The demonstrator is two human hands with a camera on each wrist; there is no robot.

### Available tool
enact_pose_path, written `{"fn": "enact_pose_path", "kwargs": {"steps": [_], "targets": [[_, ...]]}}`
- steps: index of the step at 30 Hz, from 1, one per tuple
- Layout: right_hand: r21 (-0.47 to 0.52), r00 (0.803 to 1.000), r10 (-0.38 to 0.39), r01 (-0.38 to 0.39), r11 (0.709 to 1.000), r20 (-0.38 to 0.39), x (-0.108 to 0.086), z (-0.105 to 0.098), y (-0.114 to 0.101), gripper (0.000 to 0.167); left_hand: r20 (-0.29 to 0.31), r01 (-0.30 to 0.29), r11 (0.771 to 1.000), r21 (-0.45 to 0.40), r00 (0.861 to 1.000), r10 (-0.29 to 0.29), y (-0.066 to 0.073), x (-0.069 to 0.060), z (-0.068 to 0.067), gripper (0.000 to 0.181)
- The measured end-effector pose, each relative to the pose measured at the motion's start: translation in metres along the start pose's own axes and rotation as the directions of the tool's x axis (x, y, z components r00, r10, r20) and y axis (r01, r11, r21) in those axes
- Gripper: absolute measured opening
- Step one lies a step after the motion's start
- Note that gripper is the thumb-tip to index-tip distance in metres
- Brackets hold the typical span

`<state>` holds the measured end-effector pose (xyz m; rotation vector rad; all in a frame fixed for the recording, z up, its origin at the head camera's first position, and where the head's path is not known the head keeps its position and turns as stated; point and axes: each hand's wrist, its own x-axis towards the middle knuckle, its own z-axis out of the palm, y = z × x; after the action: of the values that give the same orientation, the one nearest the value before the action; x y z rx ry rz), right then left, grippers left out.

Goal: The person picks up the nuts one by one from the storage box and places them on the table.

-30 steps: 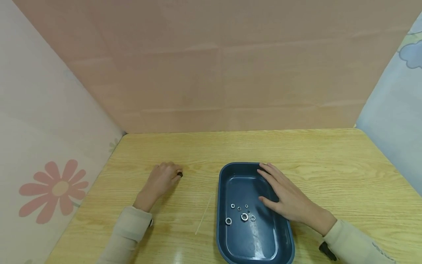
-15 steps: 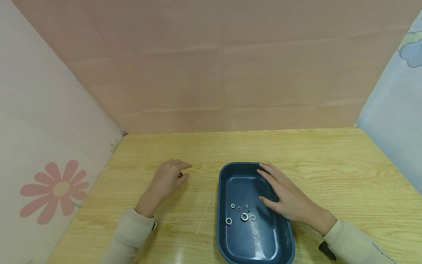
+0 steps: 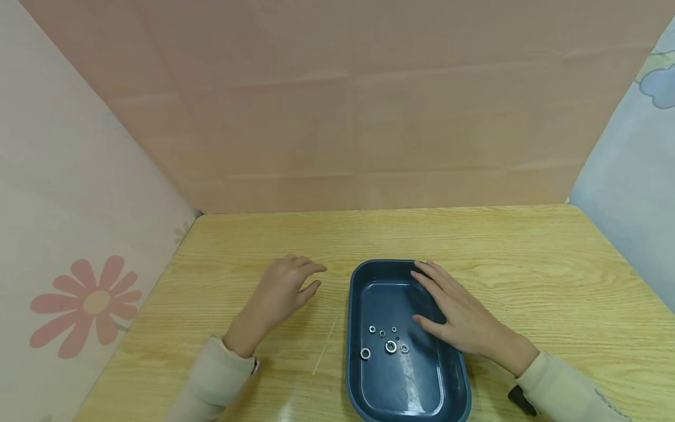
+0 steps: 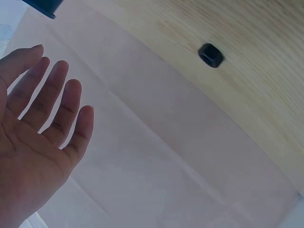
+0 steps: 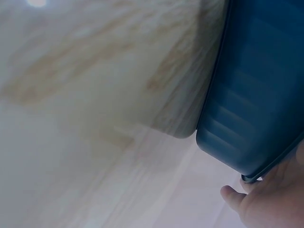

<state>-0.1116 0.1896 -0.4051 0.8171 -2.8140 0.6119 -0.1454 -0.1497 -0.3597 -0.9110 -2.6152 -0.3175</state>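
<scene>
At far left, wall (image 3: 79,193): pale sheet, printed pink flower (image 3: 96,302); bounds the tabletop (image 3: 527,264) on that side.
Backdrop (image 3: 348,117): tan sheet, creased by folds; closes off the rear edge.
Tabletop: light yellow wood grain, glossy, rear corners rounded; grain runs on both sides of the tray (image 3: 379,384).
Left sleeve (image 3: 211,372): beige cloth, thick cuff.
Left grip (image 3: 282,284): bare hand, fingers extended and spread, apart from the tray's left rim.
Black nut (image 4: 211,55): dark, chunky; on the tabletop, apart from the left fingers in the left wrist view; not made out in the head view.
Pale streak (image 3: 325,344): thin, straight, slanting, between left sleeve and tray; strip or reflection, cannot tell.
Tray: dark blue, smooth and shiny, rounded corners, raised walls.
Metal nuts (image 3: 387,349): silvery rings of mixed sizes, scattered on the tray floor.
Right grip (image 3: 461,319): bare hand, fingers extended, resting across the tray's right rim, thumb over the inside; obstructs that side.
Right sleeve (image 3: 569,381): beige, dark item (image 3: 522,402) at cuff.
Right wall (image 3: 627,193): pale blue, printed cloud (image 3: 660,87).
</scene>
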Motion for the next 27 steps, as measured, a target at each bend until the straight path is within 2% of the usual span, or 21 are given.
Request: {"fn": "enact_pose_path", "kwargs": {"steps": [8, 16, 27], "targets": [[-0.008, 1.0, 0.0, 0.0, 1.0, -0.003, -0.001, 0.001, 0.001, 0.077, -0.021, -0.067, 0.998, 0.022, 0.997, 0.068, 0.021, 0.006, -0.002, 0.026], [0.012, 1.0, 0.013, -0.014, 1.0, 0.016, -0.001, 0.0, 0.002, 0.077, 0.046, -0.064, 0.998, -0.013, 0.997, 0.064, 0.039, 0.009, 0.0, 0.028], [0.006, 1.0, 0.012, -0.012, 1.0, 0.014, -0.002, 0.0, 0.003, 0.079, 0.074, -0.096, 0.995, -0.032, 0.992, 0.098, 0.05, 0.013, 0.007, 0.026]]}}
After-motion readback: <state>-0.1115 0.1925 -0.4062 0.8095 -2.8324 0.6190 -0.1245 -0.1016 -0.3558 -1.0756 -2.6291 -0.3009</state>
